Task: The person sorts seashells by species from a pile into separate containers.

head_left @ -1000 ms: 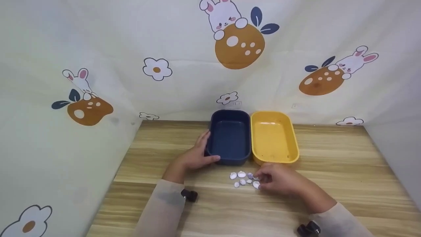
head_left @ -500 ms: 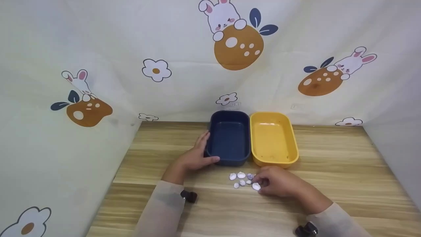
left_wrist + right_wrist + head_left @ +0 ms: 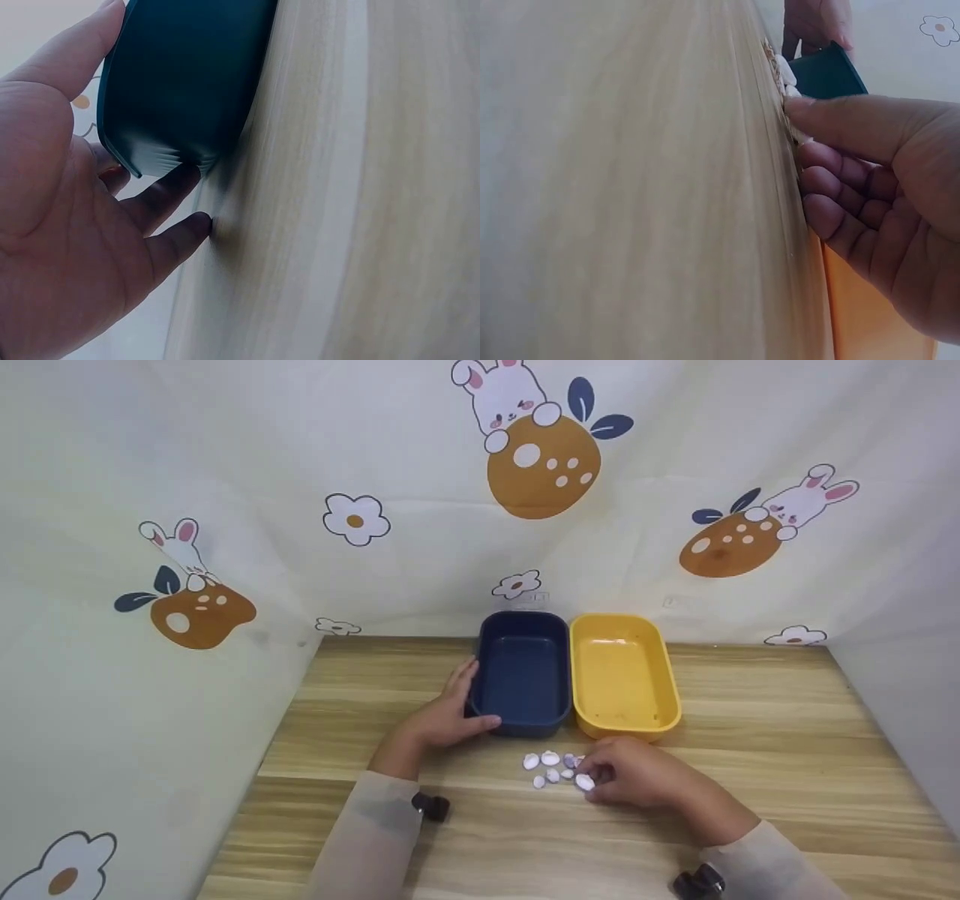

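My left hand (image 3: 446, 716) rests at the near left corner of a dark blue plastic container (image 3: 525, 730), thumb on its rim and fairly straight fingers along its side wall. In the left wrist view, two fingertips (image 3: 201, 221) reach down by the tabletop. In front of the containers lie several small white and purplish seashells (image 3: 550, 758). My right hand (image 3: 634, 772) is low over their right end, fingers curled. Between its thumb and forefinger a whitish seashell (image 3: 802, 137) shows in the right wrist view. Another white seashell (image 3: 585, 782) lies right by the thumb tip.
A yellow container (image 3: 670, 675) stands against the blue one's right side, just beyond my right hand. Both sit on a wood-grain table (image 3: 780, 720) near its back edge. A pale cloth (image 3: 420, 562) with rabbit and flower prints hangs behind and around.
My right fingers have shifted slightly at the shells, and a purplish shell beside the fingertips now shows more. The left hand and both containers have stayed put.
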`<act>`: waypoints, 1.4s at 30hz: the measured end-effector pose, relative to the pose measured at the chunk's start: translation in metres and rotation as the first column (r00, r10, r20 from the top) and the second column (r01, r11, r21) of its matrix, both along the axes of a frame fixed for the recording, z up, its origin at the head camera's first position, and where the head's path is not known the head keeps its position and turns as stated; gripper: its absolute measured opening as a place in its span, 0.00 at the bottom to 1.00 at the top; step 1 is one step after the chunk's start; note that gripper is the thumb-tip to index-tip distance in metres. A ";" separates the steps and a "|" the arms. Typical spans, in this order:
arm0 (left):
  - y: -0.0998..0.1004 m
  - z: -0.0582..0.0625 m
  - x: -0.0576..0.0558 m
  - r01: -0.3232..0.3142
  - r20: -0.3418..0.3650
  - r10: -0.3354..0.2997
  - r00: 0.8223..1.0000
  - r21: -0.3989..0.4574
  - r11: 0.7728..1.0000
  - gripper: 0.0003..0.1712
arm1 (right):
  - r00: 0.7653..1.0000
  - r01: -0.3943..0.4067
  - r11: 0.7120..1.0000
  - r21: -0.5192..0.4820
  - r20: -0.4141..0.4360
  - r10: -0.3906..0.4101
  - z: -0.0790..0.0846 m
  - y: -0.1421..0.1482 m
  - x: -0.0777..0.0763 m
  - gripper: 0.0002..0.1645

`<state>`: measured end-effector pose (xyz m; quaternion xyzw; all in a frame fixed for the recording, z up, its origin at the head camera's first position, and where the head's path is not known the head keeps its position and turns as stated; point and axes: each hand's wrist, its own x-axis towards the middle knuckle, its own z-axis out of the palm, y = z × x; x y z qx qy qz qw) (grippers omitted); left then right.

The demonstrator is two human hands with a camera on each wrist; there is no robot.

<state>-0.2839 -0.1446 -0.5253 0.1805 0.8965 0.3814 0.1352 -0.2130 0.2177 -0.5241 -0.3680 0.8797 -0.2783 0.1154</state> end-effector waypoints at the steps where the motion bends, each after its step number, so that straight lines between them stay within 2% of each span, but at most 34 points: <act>1: 0.000 0.000 0.000 -0.002 0.002 0.002 1.000 -0.001 1.000 0.68 | 1.000 0.006 1.000 -0.002 0.005 -0.006 0.001 0.000 0.000 0.12; 10: 0.002 -0.001 0.000 -0.005 0.015 0.005 1.000 0.001 1.000 0.68 | 0.995 0.098 0.994 -0.042 0.018 -0.098 0.020 -0.008 0.002 0.15; 14: 0.001 0.000 -0.001 -0.017 0.019 0.017 1.000 0.007 1.000 0.67 | 0.989 0.147 0.987 -0.061 -0.024 -0.149 0.032 -0.013 -0.004 0.15; 18: 0.000 0.000 0.000 -0.014 0.011 0.014 1.000 0.017 1.000 0.67 | 0.980 0.197 0.976 -0.097 -0.015 -0.199 0.040 -0.018 -0.013 0.16; 23: 0.000 0.000 0.000 0.005 0.009 -0.005 1.000 0.015 1.000 0.68 | 0.971 0.239 0.961 -0.141 0.009 -0.240 0.045 -0.023 -0.021 0.18; 30: 0.001 0.000 -0.001 -0.007 0.006 0.007 1.000 0.014 1.000 0.69 | 0.964 0.266 0.948 -0.172 0.036 -0.264 0.051 -0.035 -0.033 0.16; 42: 0.002 -0.001 0.000 -0.015 -0.001 0.015 1.000 0.004 1.000 0.66 | 0.948 0.317 0.925 -0.208 0.070 -0.310 0.056 -0.060 -0.050 0.20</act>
